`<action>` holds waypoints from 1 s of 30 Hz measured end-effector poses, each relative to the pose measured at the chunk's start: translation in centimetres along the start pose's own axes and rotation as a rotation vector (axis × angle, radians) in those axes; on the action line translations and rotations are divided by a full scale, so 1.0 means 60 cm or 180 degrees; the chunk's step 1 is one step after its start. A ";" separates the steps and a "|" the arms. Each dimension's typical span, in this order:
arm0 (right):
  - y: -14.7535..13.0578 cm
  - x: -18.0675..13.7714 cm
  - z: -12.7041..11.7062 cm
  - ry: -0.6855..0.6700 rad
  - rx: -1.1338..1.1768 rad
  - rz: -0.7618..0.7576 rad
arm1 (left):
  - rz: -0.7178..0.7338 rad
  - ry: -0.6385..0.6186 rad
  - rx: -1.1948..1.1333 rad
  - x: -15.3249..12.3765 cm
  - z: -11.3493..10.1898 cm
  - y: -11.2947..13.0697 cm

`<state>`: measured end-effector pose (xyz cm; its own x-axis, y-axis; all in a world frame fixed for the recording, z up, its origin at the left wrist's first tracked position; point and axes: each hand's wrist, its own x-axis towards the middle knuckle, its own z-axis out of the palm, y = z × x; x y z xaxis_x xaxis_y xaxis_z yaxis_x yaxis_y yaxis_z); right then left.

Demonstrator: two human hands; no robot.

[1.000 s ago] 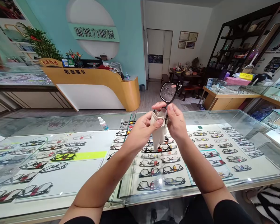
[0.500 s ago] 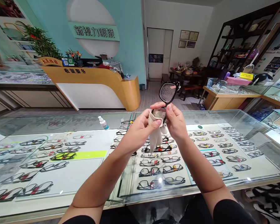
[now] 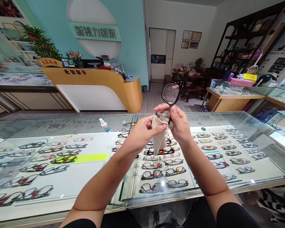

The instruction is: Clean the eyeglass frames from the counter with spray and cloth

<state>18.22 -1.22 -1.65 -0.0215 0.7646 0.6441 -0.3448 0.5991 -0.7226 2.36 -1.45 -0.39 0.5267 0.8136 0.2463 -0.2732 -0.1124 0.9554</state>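
Observation:
A pair of black-framed glasses (image 3: 171,92) is held upright above the glass counter, its upper lens speckled with droplets. My right hand (image 3: 180,124) pinches the frame at its lower lens. My left hand (image 3: 146,131) is closed on a beige cleaning cloth (image 3: 159,136), thumb pressing it against the lower lens; the rest of the cloth hangs down between my hands.
The glass display counter (image 3: 61,190) holds several rows of spectacle frames under its top. A small white spray bottle (image 3: 104,125) stands on the glass to the left. A yellow reception desk (image 3: 95,87) and dark shelving (image 3: 249,41) lie beyond.
My left thumb has slid the cloth slightly across the lower lens. The glasses and both hands stay at nearly the same place.

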 end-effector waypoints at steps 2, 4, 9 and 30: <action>0.000 0.000 0.000 0.0059 -0.0062 0.0008 | 0.0045 0.0089 -0.0121 -0.001 0.006 -0.005; 0.001 0.001 0.001 0.0084 -0.0070 -0.0032 | 0.0084 0.0183 -0.0230 -0.003 0.013 -0.010; -0.001 -0.001 0.002 0.0064 -0.0039 -0.0153 | 0.0103 0.0237 -0.0373 -0.005 0.027 -0.013; 0.001 -0.002 0.007 -0.0002 -0.0273 -0.0259 | 0.0195 0.0112 0.0073 -0.013 0.016 -0.009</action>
<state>17.80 -1.38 -1.68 0.0028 0.7125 0.7016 -0.2640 0.6773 -0.6867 2.86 -2.56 -0.93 0.4808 0.8242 0.2991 -0.2853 -0.1755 0.9422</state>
